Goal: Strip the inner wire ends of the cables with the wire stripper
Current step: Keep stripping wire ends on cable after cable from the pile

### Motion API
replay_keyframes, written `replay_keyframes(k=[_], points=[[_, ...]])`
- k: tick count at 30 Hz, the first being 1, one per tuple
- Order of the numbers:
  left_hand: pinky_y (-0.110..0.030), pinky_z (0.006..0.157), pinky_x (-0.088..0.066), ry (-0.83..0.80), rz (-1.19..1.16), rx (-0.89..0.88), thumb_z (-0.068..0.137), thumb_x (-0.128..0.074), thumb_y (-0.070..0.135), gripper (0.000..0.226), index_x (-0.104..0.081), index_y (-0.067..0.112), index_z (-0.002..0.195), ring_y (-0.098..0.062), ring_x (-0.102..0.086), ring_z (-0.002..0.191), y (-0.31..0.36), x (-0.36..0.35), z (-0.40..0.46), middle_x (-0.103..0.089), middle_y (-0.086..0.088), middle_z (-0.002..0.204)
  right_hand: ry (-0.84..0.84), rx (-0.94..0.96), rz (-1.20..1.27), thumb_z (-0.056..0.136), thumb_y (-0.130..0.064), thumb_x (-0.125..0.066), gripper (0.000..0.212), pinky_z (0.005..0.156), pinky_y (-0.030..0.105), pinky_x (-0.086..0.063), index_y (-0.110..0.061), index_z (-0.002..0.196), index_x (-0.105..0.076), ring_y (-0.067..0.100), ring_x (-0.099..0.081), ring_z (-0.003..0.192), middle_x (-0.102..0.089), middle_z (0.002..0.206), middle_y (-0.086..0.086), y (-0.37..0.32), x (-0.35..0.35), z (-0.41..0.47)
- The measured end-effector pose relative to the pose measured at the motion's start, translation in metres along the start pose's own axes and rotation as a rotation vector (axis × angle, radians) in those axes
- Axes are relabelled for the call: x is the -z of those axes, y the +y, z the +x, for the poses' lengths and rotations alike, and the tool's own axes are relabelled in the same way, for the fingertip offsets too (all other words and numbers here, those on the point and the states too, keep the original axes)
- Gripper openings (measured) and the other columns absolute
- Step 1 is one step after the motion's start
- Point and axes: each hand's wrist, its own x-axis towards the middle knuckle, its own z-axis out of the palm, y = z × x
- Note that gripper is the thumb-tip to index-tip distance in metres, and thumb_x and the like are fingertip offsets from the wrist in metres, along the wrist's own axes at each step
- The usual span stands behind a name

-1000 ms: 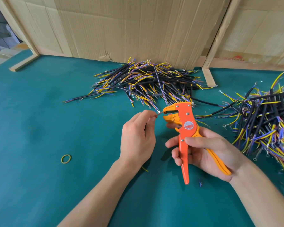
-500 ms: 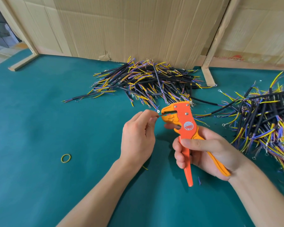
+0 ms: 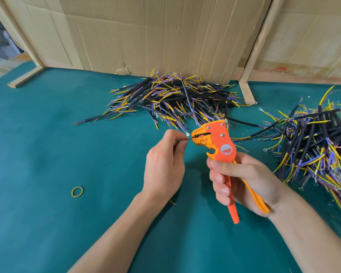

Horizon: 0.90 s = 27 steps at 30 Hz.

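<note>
Most of the cable (image 3: pixel 178 141) is hidden inside my left hand (image 3: pixel 163 166); only a thin wire end shows past my pinching thumb and forefinger, running level to the right into the mouth of the wire stripper (image 3: pixel 220 146). Where the wire meets the blades is too small to read, though it seems to sit between them. My right hand (image 3: pixel 242 184) is clenched round both handles, covering their middles. The tool stands nearly upright above the green table (image 3: pixel 47 223), head far and facing left, handle tips near. One heap of cables (image 3: pixel 173 99) lies beyond my hands against the cardboard (image 3: pixel 165 36); another pile (image 3: pixel 319 146) at right is cut off by the edge. A yellow rubber band (image 3: pixel 77 191) lies left.
</note>
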Motion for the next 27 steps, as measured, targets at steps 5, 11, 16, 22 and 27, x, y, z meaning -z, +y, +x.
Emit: replay_keyframes(k=[5,11,16,22,27], points=[[-0.039,0.067,-0.047,-0.045,-0.027,0.055,0.099,-0.060,0.016,0.021,-0.043,0.029,0.101,-0.021,-0.058,0.069,0.002,-0.001,-0.002,-0.060,0.010,0.073,0.096,0.048,0.025,0.081,-0.020,-0.073,0.031,0.035,0.019,-0.027,-0.015,0.068,-0.046,0.012,-0.026,0.040,-0.028,0.060,0.003,0.004,-0.006,0.003],[-0.042,0.065,-0.049,-0.025,-0.020,0.028,0.099,-0.057,0.013,0.004,-0.059,0.016,0.099,-0.025,-0.059,0.067,-0.001,0.001,0.000,-0.060,0.005,0.074,-0.025,0.036,0.129,0.068,-0.018,-0.091,0.037,0.049,0.035,-0.049,-0.006,0.090,-0.064,0.027,-0.054,0.052,-0.056,0.071,0.017,0.003,-0.003,-0.001],[-0.017,0.056,-0.042,-0.019,-0.150,0.202,0.101,-0.057,0.016,0.014,-0.061,0.021,0.089,-0.013,-0.057,0.061,-0.002,0.002,0.004,-0.062,0.004,0.065,0.094,0.056,0.166,0.074,-0.005,-0.073,0.034,0.075,0.050,-0.060,0.003,0.107,-0.066,0.043,-0.070,0.080,-0.067,0.095,0.033,-0.001,0.010,-0.002],[-0.014,0.048,-0.033,-0.047,-0.297,0.309,0.103,-0.054,0.019,0.019,-0.061,0.019,0.086,-0.003,-0.040,0.047,-0.005,0.004,0.008,-0.056,0.012,0.058,0.023,-0.035,0.068,0.080,-0.003,-0.068,0.037,0.078,0.051,-0.059,0.006,0.116,-0.062,0.045,-0.069,0.083,-0.065,0.099,0.037,-0.002,0.009,-0.002],[-0.016,0.047,-0.034,-0.076,-0.314,0.312,0.103,-0.054,0.019,0.019,-0.061,0.018,0.086,-0.005,-0.040,0.048,-0.004,0.002,0.007,-0.056,0.012,0.058,-0.006,-0.077,-0.014,0.079,-0.003,-0.071,0.034,0.076,0.050,-0.058,0.005,0.112,-0.066,0.045,-0.068,0.081,-0.066,0.096,0.034,-0.003,0.006,0.000]])
